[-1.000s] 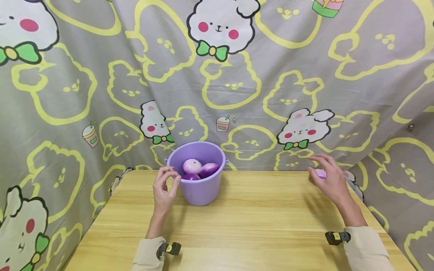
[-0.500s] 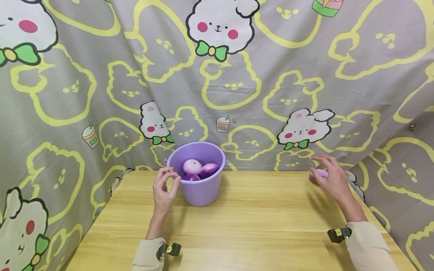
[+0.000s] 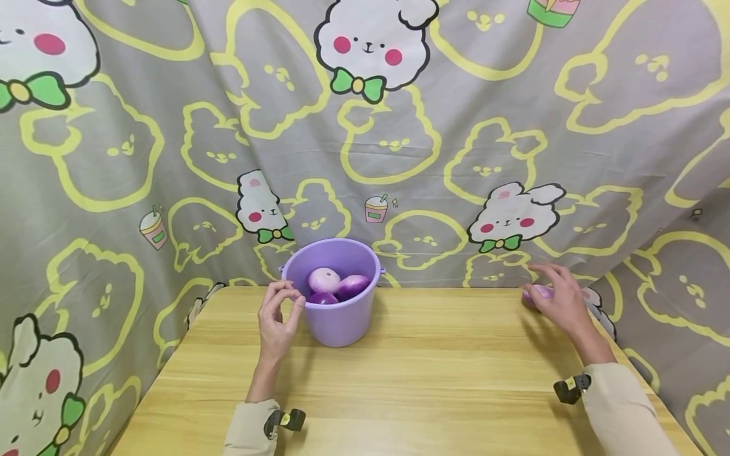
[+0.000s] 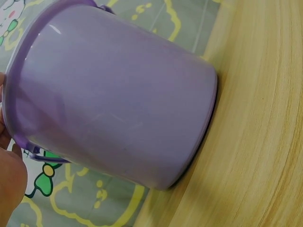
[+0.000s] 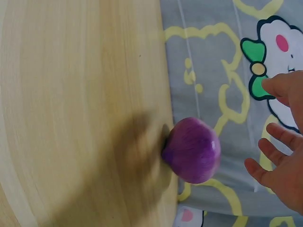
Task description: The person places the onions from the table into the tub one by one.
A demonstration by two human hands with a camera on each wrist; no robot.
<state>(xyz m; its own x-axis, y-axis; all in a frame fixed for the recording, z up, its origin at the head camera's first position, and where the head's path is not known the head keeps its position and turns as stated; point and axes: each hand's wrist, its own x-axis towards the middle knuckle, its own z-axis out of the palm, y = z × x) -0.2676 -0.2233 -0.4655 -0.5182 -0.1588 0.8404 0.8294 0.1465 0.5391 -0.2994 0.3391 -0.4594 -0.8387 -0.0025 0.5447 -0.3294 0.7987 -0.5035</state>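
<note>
A purple bucket (image 3: 339,326) stands on the table at the left of centre, with several purple onions (image 3: 324,280) inside it. My left hand (image 3: 277,323) pinches its near left rim, thumb and index finger meeting there; in the left wrist view only part of that hand (image 4: 12,182) shows beside the rim. Far to the right, one more purple onion (image 5: 193,150) rests by the table's back edge. Over it hovers my right hand (image 3: 561,304), partly covering it in the head view. In the right wrist view, the spread fingers (image 5: 260,174) are apart from the onion.
The wooden table (image 3: 433,380) runs back to a grey patterned curtain (image 3: 399,114), which also hangs along both sides. Part of the bucket's handle (image 4: 52,159) hangs by the rim.
My right hand has drawn slightly to the right, off the onion, which was by its fingertips a second ago and now sits lower. The left hand and bucket stay put.
</note>
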